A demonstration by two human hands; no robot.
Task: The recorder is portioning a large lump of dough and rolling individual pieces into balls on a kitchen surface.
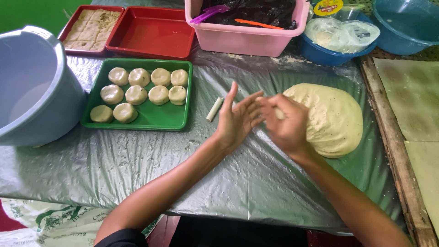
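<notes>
My left hand [236, 120] and my right hand [286, 123] meet palm to palm above the plastic-covered table, with a small piece of pale dough [278, 113] pressed between them. Just behind my right hand lies a big mound of speckled pale dough [331, 116]. A short white stick-shaped tool [214, 109] rests on the plastic left of my left hand. Further left, a green tray [155, 116] holds several round flattened dough pieces [136, 94].
A large grey bucket [32, 87] stands at the left. Behind are a red tray [153, 34], a red tray of cut dough squares [91, 29], a pink tub [247, 39] and blue bowls [404, 25]. A wooden edge [393, 137] runs along the right.
</notes>
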